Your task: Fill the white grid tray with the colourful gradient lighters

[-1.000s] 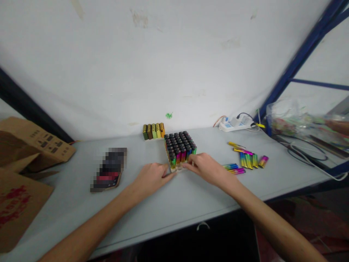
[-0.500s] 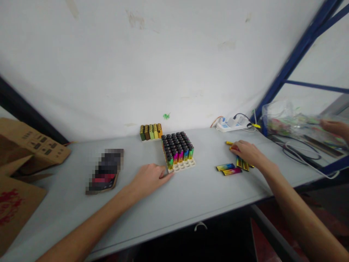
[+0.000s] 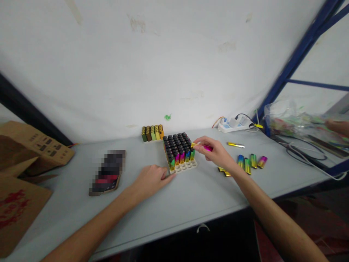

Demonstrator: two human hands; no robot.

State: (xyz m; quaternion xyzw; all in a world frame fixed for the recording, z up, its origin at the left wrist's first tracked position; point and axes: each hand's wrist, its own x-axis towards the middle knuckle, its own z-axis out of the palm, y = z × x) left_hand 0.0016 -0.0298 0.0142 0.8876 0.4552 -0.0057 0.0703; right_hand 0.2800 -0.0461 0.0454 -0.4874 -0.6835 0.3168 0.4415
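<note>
The right hand (image 3: 217,153) clamps its grip on a magenta-yellow sleeve (image 3: 208,148); the left hand (image 3: 151,179), grip unclear, should steady the tray (image 3: 187,168) at its near-left corner.

Left fingers (image 3: 169,177) at tray (image 3: 187,167), right fingers (image 3: 204,139) — pinching pink-yellow casing (image 3: 208,148)

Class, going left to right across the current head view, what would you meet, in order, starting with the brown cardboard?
Brown cardboard, pixelated phone, left hand, tray of lighters, right hand, power strip, clear plastic bag.
</note>
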